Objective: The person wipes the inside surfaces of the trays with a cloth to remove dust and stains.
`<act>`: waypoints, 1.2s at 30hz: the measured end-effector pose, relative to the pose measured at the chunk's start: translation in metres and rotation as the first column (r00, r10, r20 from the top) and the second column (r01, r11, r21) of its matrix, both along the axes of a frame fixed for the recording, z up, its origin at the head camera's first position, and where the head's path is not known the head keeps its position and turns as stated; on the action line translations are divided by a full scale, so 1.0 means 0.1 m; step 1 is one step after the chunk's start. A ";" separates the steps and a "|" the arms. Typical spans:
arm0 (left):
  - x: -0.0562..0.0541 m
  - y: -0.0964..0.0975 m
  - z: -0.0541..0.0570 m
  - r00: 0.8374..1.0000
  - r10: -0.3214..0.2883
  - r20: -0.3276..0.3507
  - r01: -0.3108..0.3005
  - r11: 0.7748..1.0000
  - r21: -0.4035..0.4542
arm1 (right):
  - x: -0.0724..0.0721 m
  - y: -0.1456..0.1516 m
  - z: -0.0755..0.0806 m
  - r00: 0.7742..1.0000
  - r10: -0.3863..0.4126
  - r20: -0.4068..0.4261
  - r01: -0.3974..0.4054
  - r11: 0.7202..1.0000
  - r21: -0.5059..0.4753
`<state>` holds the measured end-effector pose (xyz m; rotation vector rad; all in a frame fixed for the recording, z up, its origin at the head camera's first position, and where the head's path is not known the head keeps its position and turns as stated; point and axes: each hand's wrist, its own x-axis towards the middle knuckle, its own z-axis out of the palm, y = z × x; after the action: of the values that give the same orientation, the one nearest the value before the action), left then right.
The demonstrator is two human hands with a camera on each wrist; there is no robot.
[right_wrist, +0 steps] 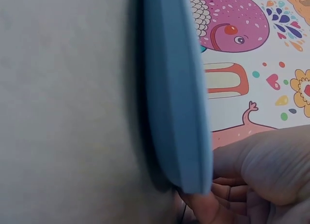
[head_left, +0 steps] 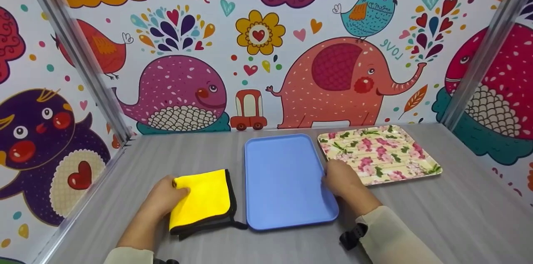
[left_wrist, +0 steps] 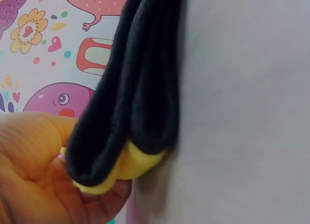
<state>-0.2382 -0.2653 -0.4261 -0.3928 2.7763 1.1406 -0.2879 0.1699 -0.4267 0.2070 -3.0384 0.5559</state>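
A folded yellow cloth [head_left: 204, 199] with black edging and a small black loop lies on the left of the table. My left hand [head_left: 164, 197] pinches its left edge, thumb on top; the left wrist view shows the folded layers of the cloth [left_wrist: 145, 88] between thumb and fingers. In the middle is a blue rectangular tray [head_left: 287, 180]. My right hand [head_left: 342, 178] grips the tray's right rim, with the thumb over the edge and the fingers curled below, as the right wrist view shows beside the blue rim [right_wrist: 179, 98].
A flower-patterned tray [head_left: 383, 151] lies at the back right, close behind my right hand. The grey table [head_left: 208, 151] meets a wall [head_left: 258, 72] printed with cartoon animals. Metal posts [head_left: 79, 51] stand at the corners.
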 end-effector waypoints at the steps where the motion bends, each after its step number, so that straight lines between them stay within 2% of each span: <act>1: 0.00 0.00 0.00 1.000 0.002 -0.002 -0.002 1.000 0.003 | 0.00 0.00 0.00 1.000 -0.001 0.002 0.001 1.000 -0.002; 6: 0.00 0.02 0.01 1.000 0.010 0.007 -0.010 1.000 0.020 | 0.00 0.01 0.01 1.000 -0.009 0.026 0.009 1.000 -0.027; 12: -0.03 0.03 0.02 1.000 0.013 0.023 -0.014 0.999 0.038 | -0.02 0.04 0.01 0.998 -0.014 0.057 0.021 0.993 -0.119; 20: -0.01 0.03 0.03 1.000 0.023 -0.001 -0.022 0.989 0.149 | -0.07 0.08 0.01 0.995 -0.026 0.091 0.048 0.968 -0.245; 24: 0.00 0.03 0.02 0.999 0.037 -0.015 -0.033 0.979 0.199 | -0.09 0.10 -0.02 0.997 -0.016 0.081 0.040 0.949 -0.314; 28: 0.01 0.05 0.02 0.999 0.033 -0.020 -0.028 0.974 0.225 | -0.10 0.11 -0.05 0.995 0.020 0.100 0.026 0.901 -0.432; 36: 0.02 0.10 0.08 1.000 0.016 0.010 -0.018 0.962 0.271 | -0.11 0.16 -0.08 0.964 0.059 0.259 0.130 0.746 -0.653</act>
<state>-0.2361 -0.2551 -0.4184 -0.3902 2.5628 1.4935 -0.2993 0.1858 -0.4346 0.0370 -2.8124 1.7359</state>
